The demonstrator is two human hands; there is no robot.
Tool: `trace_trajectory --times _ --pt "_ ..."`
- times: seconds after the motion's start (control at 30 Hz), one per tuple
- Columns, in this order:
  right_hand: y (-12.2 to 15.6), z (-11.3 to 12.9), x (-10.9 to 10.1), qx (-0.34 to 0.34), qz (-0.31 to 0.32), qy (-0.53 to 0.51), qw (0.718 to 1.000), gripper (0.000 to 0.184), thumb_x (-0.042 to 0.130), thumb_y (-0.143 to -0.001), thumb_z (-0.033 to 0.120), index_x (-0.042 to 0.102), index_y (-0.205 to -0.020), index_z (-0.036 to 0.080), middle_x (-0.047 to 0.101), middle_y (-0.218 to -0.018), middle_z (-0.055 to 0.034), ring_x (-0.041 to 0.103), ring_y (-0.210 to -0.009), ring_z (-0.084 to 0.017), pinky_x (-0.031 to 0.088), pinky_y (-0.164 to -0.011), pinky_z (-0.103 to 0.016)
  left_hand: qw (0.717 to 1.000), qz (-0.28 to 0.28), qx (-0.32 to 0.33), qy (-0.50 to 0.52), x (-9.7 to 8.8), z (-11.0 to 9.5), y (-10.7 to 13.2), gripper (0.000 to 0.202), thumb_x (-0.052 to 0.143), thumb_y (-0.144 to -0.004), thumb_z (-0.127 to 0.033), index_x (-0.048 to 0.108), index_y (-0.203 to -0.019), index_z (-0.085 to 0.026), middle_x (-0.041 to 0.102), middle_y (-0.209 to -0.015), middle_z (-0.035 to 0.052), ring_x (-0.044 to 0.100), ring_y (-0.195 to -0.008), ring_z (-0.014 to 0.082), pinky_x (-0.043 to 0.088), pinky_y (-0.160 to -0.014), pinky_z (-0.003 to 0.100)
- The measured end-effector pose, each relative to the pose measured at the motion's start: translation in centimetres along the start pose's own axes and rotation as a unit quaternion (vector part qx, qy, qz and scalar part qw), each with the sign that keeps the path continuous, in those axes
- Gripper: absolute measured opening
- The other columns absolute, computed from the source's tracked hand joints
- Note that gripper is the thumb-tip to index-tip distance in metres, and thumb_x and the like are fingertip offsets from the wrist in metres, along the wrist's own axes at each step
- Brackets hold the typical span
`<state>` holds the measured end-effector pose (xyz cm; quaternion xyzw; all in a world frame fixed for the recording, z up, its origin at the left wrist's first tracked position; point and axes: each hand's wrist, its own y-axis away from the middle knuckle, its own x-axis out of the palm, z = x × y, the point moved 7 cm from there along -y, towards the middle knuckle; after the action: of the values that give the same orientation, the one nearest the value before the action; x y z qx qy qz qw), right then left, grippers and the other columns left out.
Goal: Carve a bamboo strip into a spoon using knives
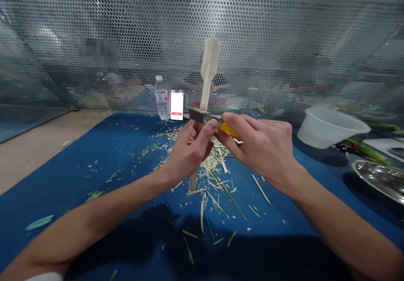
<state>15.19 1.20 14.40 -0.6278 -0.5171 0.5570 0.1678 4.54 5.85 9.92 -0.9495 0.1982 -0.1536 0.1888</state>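
My left hand (189,152) grips a pale carved stick (208,68) upright, its wide paddle-shaped end rising above my fingers and its lower end showing below my fist. My right hand (259,146) holds a small knife with a yellow handle (229,130). Its steel blade (198,115) lies against the stick just above my left fingers. Pale, green-edged shavings (214,163) lie in a heap under both hands on a blue mat (63,175).
A water bottle (162,100) and a lit phone (176,105) stand beyond my hands. To the right are a white plastic bowl (331,127), green stalks (368,152) and a steel tray (381,180). A perforated metal screen (202,20) stands behind, with blurred figures beyond it.
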Motion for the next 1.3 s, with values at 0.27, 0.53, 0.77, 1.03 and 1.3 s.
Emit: trace_trajectory --times 0.27,0.53,0.77,1.03,1.3 --pt "-0.1 -0.8 0.5 -0.012 0.001 -0.017 1.000 0.029 0.047 -0.095 0.043 0.063 -0.104 0.021 0.073 -0.078 -0.0016 0.061 -0.059 -0.011 0.032 -0.054 -0.025 0.999 -0.006 -0.031 -0.006 0.2 0.2 -0.1 0.032 0.063 -0.087 -0.044 0.041 -0.078 -0.022 0.025 -0.049 -0.0125 0.023 -0.033 0.0015 0.021 -0.031 0.016" --pt "-0.3 -1.6 -0.2 -0.087 0.016 -0.019 0.996 0.028 0.050 -0.094 0.047 0.064 -0.102 0.023 0.073 -0.077 0.0012 0.058 -0.056 -0.010 0.031 -0.054 -0.025 0.993 0.025 0.003 -0.115 -0.5 0.3 0.2 0.031 0.059 -0.090 -0.041 0.046 -0.073 -0.019 0.035 -0.053 -0.0077 0.032 -0.044 0.0034 0.030 -0.040 0.019" --pt "-0.2 -0.8 0.3 -0.045 0.010 0.001 0.999 0.029 0.049 -0.095 0.044 0.063 -0.106 0.021 0.074 -0.081 -0.0011 0.061 -0.060 -0.011 0.030 -0.054 -0.025 0.998 0.004 -0.013 -0.060 -0.4 0.1 -0.1 0.029 0.064 -0.086 -0.042 0.047 -0.078 -0.020 0.029 -0.052 -0.0102 0.027 -0.040 0.0026 0.029 -0.037 0.017" --pt "-0.2 -0.7 0.3 -0.016 -0.031 -0.027 0.999 0.025 0.051 -0.095 0.040 0.063 -0.101 0.020 0.074 -0.080 -0.0001 0.062 -0.058 -0.009 0.033 -0.052 -0.025 0.998 -0.006 0.012 -0.054 -0.3 -0.2 -0.2 0.030 0.064 -0.087 -0.042 0.044 -0.078 -0.022 0.028 -0.050 -0.0114 0.026 -0.036 0.0024 0.024 -0.033 0.018" --pt "-0.3 -1.3 0.0 -0.092 -0.015 -0.051 0.994 0.025 0.054 -0.092 0.043 0.063 -0.098 0.021 0.074 -0.079 0.0020 0.062 -0.057 -0.009 0.032 -0.052 -0.025 0.987 0.029 0.060 -0.147 -0.7 0.2 0.0 0.028 0.057 -0.092 -0.041 0.051 -0.077 -0.019 0.037 -0.060 -0.0057 0.032 -0.049 0.0040 0.030 -0.041 0.020"
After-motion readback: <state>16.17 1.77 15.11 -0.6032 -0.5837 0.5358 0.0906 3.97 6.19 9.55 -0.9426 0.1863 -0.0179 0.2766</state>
